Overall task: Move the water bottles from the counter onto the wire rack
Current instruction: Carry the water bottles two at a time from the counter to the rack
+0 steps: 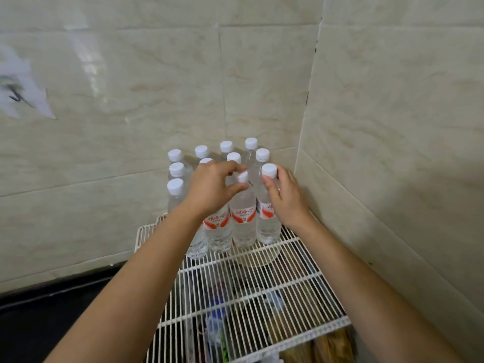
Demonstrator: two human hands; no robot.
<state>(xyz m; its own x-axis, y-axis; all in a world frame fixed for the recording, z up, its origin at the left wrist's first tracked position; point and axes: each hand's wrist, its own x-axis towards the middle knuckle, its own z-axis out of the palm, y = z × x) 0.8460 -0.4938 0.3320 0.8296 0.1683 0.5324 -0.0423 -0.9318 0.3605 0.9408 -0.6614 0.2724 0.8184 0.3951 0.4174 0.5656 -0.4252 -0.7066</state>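
Several clear water bottles with white caps and red-and-white labels stand packed together at the back of the white wire rack (262, 284), in the tiled corner. My left hand (212, 188) pinches the neck of the front middle bottle (243, 221), just under its cap. My right hand (286, 197) wraps the shoulder of the front right bottle (267, 226), whose cap shows above my fingers. Both bottles stand upright with their bases on the rack wires. More bottles (175, 188) stand in rows to the left and behind.
Beige tiled walls (392, 127) close in the rack behind and on the right. A dark counter (52, 310) lies lower left. Under the rack wires, blurred items and a wooden surface (330, 344) show through. A torn paper patch (21, 85) clings to the left wall.
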